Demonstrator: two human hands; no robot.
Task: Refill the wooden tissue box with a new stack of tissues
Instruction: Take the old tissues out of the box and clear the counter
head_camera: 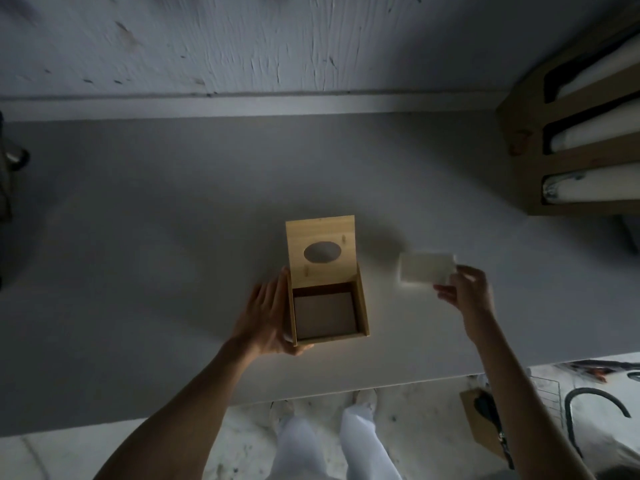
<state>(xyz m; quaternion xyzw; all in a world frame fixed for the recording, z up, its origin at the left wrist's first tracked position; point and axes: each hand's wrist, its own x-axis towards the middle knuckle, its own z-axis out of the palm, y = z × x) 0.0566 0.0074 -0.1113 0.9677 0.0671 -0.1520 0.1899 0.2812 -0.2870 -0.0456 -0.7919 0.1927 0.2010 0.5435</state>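
Note:
The wooden tissue box [362, 306] stands on the grey table with its hinged lid [322, 251] swung up and back; the lid has an oval slot. The box's inside is bare down to its flat bottom. My left hand [266, 313] lies flat against the box's left wall, thumb under the front corner. To the right, a white stack of tissues [426, 270] is blurred, at or just above the table. My right hand [465, 292] grips its right end with the fingertips.
A wooden wall rack [530, 161] holding three white rolls hangs at the upper right. The table's [173, 271] front edge runs just below my arms. On the floor to the right are a wire basket [549, 386] and a wooden item.

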